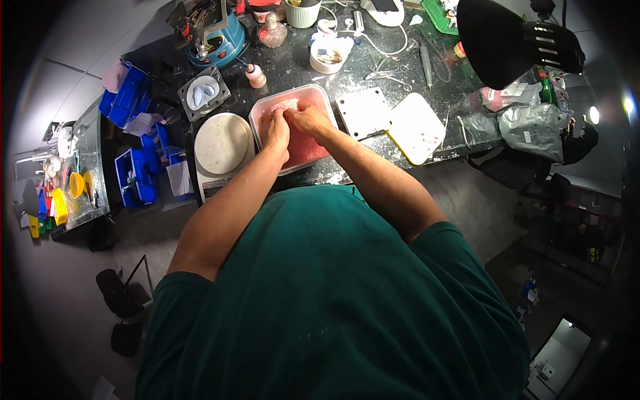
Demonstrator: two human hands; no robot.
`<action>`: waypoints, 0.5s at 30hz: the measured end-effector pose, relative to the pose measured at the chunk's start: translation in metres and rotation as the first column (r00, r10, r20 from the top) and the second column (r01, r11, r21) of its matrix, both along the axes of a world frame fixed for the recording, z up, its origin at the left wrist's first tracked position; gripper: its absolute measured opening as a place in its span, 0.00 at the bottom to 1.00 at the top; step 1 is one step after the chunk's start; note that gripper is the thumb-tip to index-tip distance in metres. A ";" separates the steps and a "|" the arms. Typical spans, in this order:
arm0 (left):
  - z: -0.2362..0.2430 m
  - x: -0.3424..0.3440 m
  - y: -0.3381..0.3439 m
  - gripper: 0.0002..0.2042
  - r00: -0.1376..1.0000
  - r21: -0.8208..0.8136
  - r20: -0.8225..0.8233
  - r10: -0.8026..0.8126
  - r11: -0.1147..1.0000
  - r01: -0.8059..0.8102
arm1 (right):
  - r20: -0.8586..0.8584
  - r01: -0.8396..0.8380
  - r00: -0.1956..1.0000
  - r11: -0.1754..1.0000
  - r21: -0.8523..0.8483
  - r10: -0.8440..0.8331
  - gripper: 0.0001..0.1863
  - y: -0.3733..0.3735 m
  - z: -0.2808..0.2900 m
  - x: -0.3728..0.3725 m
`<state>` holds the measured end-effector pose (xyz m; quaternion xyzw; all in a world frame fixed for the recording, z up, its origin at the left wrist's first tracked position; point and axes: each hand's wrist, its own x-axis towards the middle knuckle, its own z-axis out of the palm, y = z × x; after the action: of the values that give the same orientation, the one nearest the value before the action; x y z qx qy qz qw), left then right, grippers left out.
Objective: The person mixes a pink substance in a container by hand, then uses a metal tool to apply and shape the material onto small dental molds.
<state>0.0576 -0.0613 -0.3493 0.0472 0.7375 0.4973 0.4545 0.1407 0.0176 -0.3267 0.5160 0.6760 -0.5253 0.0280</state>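
Head view: I stand over a dark speckled bench, both my forearms reaching forward into one tub.
Tub: a clear plastic tub sits at the near edge of the bench, holding pink grainy stuff.
Left hand: my left hand is down in the tub's left half, fingers curled together on the pink stuff; I cannot tell whether it pinches a piece or just presses.
Right hand: my right hand is just right of it, touching it, fingers bunched toward the same spot near the tub's far side.
Progress: I judge the work is midway; a paler lump sits at my fingertips, while the rest lies loose and flat.
Left of the tub: a round white scale, unloaded.
Right of the tub: two white flat lids.
Beyond the tub: a small pink bottle and a white cup.
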 end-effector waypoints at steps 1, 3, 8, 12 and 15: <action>-0.005 -0.002 0.001 0.31 0.997 -0.044 0.061 0.050 0.998 -0.047 | 0.002 -0.003 1.000 1.000 -0.005 0.003 0.30 0.001 -0.001 0.000; -0.017 -0.002 -0.002 0.30 0.998 -0.039 -0.005 0.070 0.997 -0.070 | -0.060 -0.029 0.998 0.997 -0.073 0.025 0.32 0.001 -0.003 0.002; 0.000 -0.003 -0.008 0.28 0.999 -0.020 0.033 -0.037 0.999 0.038 | -0.123 -0.036 0.992 0.994 -0.107 0.023 0.36 0.000 0.013 0.018; 0.027 -0.004 -0.015 0.28 0.990 0.035 0.077 -0.120 0.992 0.118 | -0.146 -0.105 0.985 0.993 -0.058 0.096 0.31 0.008 0.016 0.022; 0.038 -0.008 -0.013 0.17 0.983 0.059 0.043 -0.181 0.982 0.178 | -0.225 -0.121 0.967 0.993 -0.009 0.116 0.20 0.015 0.010 0.023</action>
<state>0.0492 -0.0748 -0.3110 0.1139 0.7052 0.4753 0.5136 0.1641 0.0322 -0.3171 0.4118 0.6984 -0.5853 -0.0112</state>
